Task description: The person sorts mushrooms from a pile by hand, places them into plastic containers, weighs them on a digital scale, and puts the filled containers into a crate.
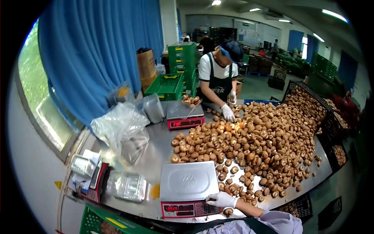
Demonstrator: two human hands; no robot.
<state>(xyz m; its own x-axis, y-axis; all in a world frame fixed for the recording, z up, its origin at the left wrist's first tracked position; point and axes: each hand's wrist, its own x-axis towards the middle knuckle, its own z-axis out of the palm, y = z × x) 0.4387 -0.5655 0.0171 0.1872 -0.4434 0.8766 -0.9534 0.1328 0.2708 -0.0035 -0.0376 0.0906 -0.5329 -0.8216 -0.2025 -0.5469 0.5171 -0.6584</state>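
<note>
Touching the scale [189, 181] at its front right corner, the gloved right hand [222, 199] is part-open, with nothing visibly held. From it, the scale stretches leftward and beyond; one mushroom [228, 212] sits just on its near side. The left hand is out of view.

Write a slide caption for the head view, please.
A gloved right hand at the keypad of a red-fronted scale, beside heaped brown mushrooms, with a co-worker across the table.
</note>
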